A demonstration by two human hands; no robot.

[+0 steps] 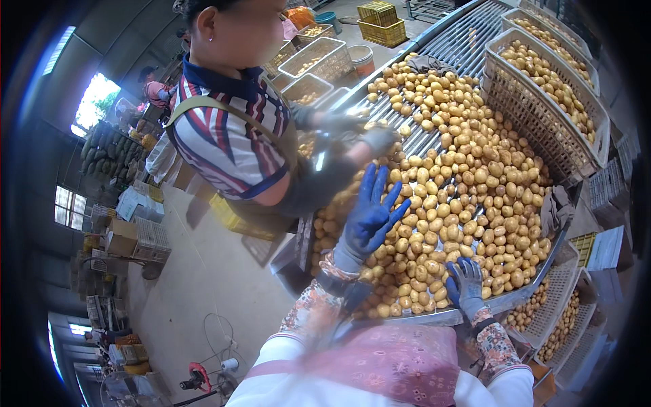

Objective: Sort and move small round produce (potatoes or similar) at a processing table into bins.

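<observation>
Many small yellow potatoes (473, 152) cover a metal roller sorting table (437, 318). My left hand (368, 219), in a blue-coated grey glove, is raised over the potatoes at the table's left, palm showing and fingers spread, with nothing in it. My right hand (465, 285), gloved alike, rests fingers forward on the potatoes by the near metal edge; its fingertips touch them, and nothing is seen gripped. A grey cloth (557, 208) lies at the table's right edge.
A co-worker (239, 127) in a striped shirt stands at the left, gloved hands blurred over the potatoes. A plastic crate of potatoes (544, 102) stands on the right side. More crates (552, 285) with potatoes are at the lower right. A white bucket (361, 56) stands beyond the table.
</observation>
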